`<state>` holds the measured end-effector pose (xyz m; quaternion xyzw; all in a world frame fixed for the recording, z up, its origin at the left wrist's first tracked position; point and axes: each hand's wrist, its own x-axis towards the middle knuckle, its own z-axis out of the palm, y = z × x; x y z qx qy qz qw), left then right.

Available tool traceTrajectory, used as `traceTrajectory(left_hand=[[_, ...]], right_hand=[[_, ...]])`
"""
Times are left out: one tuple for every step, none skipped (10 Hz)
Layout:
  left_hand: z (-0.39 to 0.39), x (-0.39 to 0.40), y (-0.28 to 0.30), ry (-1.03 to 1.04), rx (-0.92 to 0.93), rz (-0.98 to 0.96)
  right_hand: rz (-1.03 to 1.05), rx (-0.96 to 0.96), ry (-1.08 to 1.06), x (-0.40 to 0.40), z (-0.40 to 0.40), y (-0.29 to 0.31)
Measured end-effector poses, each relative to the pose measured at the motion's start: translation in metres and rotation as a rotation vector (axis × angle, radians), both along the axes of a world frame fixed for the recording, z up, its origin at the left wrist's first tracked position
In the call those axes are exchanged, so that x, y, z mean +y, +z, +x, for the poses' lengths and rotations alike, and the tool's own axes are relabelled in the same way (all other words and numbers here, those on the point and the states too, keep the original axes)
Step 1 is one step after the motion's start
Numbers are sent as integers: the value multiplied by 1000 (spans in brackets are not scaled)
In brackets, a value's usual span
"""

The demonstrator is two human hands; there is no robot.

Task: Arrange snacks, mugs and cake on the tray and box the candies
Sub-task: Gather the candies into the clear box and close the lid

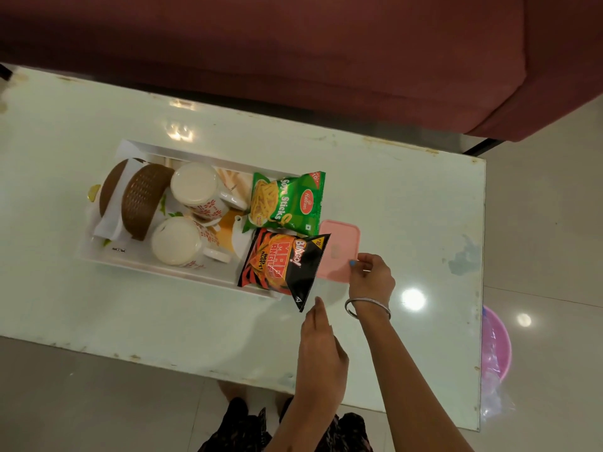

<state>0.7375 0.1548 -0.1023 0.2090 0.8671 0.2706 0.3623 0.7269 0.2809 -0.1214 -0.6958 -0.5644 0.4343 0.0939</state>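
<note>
A white tray (pixel 137 262) on the pale table holds two halves of brown cake (pixel 140 200) on white paper, two floral mugs (pixel 195 187) (pixel 176 241), a green soya sticks bag (pixel 287 200) and a black-and-red chips bag (pixel 280 262) hanging over the tray's right end. A pink lidded box (pixel 339 249) lies on the table just right of the tray. My right hand (pixel 370 277) pinches the box's near right edge. My left hand (pixel 321 347) hovers with straight fingers just below the chips bag, touching nothing.
A maroon sofa (pixel 293 44) runs along the table's far side. A pink tub (pixel 497 340) with clear plastic stands on the floor past the table's right end. The glossy table (pixel 408 197) shows lamp reflections.
</note>
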Motion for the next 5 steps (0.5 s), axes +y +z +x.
traceTrajectory(left_hand=[[-3, -5, -2, -12, 16, 9], [-8, -14, -5, -1, 47, 8], [-12, -21, -6, -23, 70, 0], [-24, -32, -13, -36, 88, 24], [-33, -52, -13, -57, 95, 8]], right_hand=[[-5, 1, 2, -1, -3, -1], [-5, 26, 38, -4, -6, -3], [-9, 48, 85, -6, -8, -2], [-21, 63, 91, -9, -12, -2], [20, 35, 64, -31, -2, -1]])
